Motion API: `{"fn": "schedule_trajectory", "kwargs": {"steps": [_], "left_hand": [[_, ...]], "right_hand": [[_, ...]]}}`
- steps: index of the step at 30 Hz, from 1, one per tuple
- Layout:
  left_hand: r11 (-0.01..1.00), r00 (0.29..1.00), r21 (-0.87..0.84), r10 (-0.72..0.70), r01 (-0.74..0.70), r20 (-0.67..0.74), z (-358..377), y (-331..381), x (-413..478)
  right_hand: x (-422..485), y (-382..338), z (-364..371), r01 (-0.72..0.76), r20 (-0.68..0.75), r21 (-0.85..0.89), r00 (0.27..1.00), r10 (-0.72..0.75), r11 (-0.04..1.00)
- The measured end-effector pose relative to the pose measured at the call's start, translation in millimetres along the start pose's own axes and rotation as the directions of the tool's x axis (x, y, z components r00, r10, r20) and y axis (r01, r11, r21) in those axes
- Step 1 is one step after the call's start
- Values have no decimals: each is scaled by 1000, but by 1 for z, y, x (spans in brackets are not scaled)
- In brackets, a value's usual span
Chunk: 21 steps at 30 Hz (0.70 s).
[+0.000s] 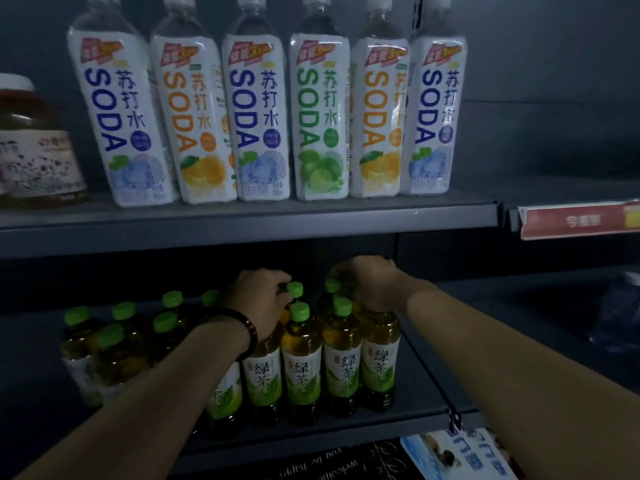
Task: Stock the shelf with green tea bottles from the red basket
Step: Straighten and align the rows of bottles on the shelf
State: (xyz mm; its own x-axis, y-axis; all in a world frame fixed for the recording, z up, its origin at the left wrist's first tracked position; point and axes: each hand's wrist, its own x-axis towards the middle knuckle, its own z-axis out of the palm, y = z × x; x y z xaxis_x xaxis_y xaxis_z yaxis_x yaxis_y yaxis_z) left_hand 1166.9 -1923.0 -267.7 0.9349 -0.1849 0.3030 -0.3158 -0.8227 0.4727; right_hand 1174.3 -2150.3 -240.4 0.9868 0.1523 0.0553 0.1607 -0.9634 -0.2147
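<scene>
- Plainly, the green tea bottles [301, 368] stand packed in rows on the lower shelf [415, 386], their caps not far beneath the upper shelf [242, 223]. The red basket is out of view.
- The left hand [263, 299] reaches in over the front row, with its fingers curled round the neck of a rear bottle [294, 289] by its green cap.
- The right hand [370, 282] is cupped down over the top of the right-end bottle [379, 358], hiding its cap. It looks like a grip, though the shelf is too dim to be sure.
- Risk of toppling: the left forearm lies across the bottles at the front left. Any sideways drag there could knock one into its neighbours and send several over the shelf lip.
- Risk of a jolt: headroom is tight, so a high lift could rap knuckles on the upper shelf and shake the soda bottles [256, 109] above.
- Risk of snagging: the bead bracelet [247, 329] sits right among the caps and could catch one as the arm pulls back.
- Risk at the edge: the right-end bottle stands near the wire divider [429, 375], and a shove to the right could tip it against the wire.
</scene>
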Motion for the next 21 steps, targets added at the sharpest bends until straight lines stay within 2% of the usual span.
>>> {"fn": "schedule_trajectory", "kwargs": {"steps": [5, 10, 21], "left_hand": [[998, 999, 58, 5, -8, 44, 6, 5, 11], [994, 1000, 106, -2, 2, 0, 5, 3, 19], [1000, 999, -4, -13, 13, -52, -1, -6, 16]], "right_hand": [[3, -1, 0, 4, 2, -1, 1000, -4, 1000], [2, -8, -4, -32, 3, -12, 999, 32, 999], [4, -18, -2, -73, 28, 2, 997, 73, 997]]}}
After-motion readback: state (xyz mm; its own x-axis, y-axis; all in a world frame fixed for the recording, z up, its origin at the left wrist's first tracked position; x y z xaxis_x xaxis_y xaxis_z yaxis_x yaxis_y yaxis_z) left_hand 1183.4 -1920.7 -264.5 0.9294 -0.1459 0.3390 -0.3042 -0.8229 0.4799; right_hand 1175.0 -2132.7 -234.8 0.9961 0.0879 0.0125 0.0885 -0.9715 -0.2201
